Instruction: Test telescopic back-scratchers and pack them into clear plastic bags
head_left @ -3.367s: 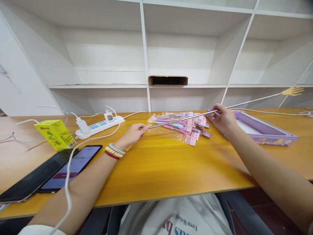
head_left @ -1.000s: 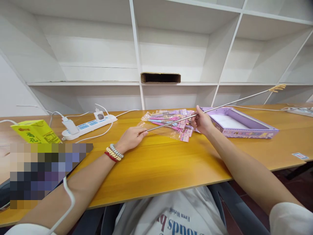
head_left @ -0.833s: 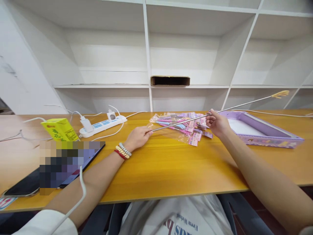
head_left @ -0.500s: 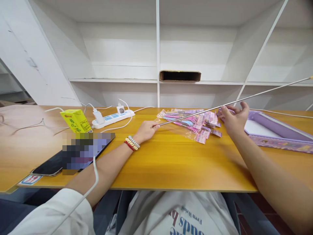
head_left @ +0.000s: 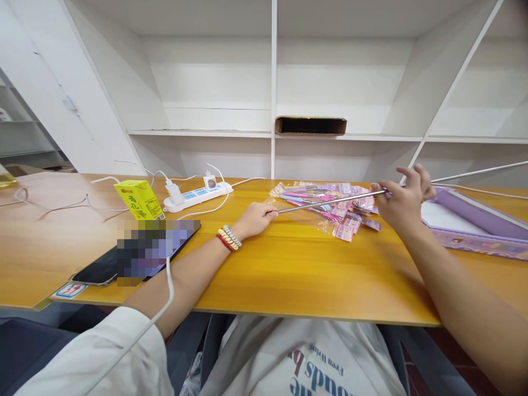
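Note:
My left hand (head_left: 256, 220) is closed around one end of a thin metal rod (head_left: 325, 203), low over the table. The rod slants up to the right and runs out of the picture. My right hand (head_left: 406, 198) has its thumb and fingers about the rod farther along, with part of the rod hidden by them and some fingers lifted and bent. Beneath the rod lie several plastic-wrapped packs (head_left: 344, 228) with pink and blue sticks and printed pink cards.
A purple open box (head_left: 478, 242) sits right of the packs. At left are a power strip (head_left: 198, 197) with chargers, a yellow carton (head_left: 141, 199), a phone (head_left: 94, 269) and a partly blurred tablet (head_left: 181, 239). White cables cross there. Shelves hold a cardboard box (head_left: 284, 126).
The fingers of my right hand have come over the rod, which passes behind them now. The rod's right part lies less steep, and the view has turned slightly left.

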The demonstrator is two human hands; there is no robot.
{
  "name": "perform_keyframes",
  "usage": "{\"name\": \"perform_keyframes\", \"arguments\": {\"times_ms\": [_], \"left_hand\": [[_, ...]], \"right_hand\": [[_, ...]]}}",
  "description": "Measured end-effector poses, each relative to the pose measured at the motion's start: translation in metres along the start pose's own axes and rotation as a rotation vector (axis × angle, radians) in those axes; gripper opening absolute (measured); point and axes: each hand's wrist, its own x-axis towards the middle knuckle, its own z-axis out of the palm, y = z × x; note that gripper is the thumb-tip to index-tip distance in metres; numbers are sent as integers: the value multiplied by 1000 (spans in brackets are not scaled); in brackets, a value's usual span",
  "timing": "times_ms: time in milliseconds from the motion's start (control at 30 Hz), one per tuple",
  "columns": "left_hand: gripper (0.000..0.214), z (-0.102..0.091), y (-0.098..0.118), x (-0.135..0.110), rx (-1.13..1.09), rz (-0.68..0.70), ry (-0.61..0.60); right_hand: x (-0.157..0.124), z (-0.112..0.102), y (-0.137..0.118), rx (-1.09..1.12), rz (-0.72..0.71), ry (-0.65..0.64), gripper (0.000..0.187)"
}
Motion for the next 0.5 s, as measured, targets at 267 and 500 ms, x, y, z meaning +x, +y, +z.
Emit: {"name": "perform_keyframes", "arguments": {"times_ms": [267, 500], "left_hand": [[30, -2, -2, -2, 121, 55, 65], [28, -7, -5, -1, 297, -53, 65]], "right_hand": [[-3, -4, -7, -171, -11, -180, 36], [-1, -2, -2, -143, -154, -310, 32]]}}
